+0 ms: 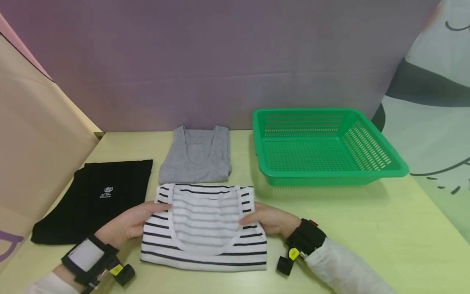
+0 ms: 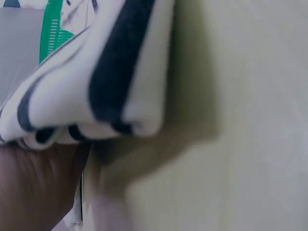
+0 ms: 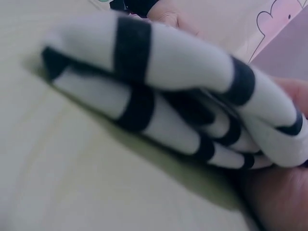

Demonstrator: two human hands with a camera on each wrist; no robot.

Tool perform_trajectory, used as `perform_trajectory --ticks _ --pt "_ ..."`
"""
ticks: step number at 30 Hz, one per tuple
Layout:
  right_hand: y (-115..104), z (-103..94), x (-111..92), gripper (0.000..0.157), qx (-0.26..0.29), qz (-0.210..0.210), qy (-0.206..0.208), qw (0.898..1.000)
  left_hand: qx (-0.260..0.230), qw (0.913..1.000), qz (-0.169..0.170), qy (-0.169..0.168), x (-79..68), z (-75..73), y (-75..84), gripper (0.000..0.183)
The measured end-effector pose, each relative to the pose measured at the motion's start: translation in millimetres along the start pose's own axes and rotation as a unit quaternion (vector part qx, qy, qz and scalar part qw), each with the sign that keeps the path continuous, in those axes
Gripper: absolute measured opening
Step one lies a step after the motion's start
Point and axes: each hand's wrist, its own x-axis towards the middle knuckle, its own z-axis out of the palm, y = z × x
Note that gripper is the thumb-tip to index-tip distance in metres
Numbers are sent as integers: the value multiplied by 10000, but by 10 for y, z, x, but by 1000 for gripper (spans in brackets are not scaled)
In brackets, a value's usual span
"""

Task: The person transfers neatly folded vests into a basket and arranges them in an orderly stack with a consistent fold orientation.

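A folded white tank top with black stripes (image 1: 203,255) lies between my two hands, its scoop neckline facing up. My left hand (image 1: 134,220) grips its left side, thumb on top and the other fingers hidden beneath. On the opposite side my right hand (image 1: 273,218) holds it the same way, thumb over the neckline edge. In the left wrist view the striped fabric (image 2: 125,62) stands raised, casting a shadow on the table. The right wrist view shows the folded layers of the striped top (image 3: 178,57) pinched at the right hand's fingers.
Behind the striped top lies a folded grey tank top (image 1: 198,159). A folded black garment (image 1: 110,200) with a small white print is at the left. A green plastic basket (image 1: 330,175) stands at the back right of the pale yellow table (image 1: 367,228), near a purplish backdrop (image 1: 235,61).
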Motion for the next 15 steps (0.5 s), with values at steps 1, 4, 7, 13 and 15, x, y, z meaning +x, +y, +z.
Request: perform_trajectory --ticks 1,4,7,13,15 --pt "0 1 0 61 3 -1 -8 10000 117 9999 20 53 1 3 -3 27" --pt "-1 1 -1 59 21 37 -92 9999 355 9993 69 114 9 9 -12 40" --pt "0 4 -3 55 61 92 -198 9997 381 9990 40 219 23 9 -20 46" --pt "-6 28 11 50 372 197 -187 9989 214 9994 2 267 38 14 -32 47" --pt "-11 31 8 51 457 223 -113 9986 207 9995 10 224 39 14 -29 43"
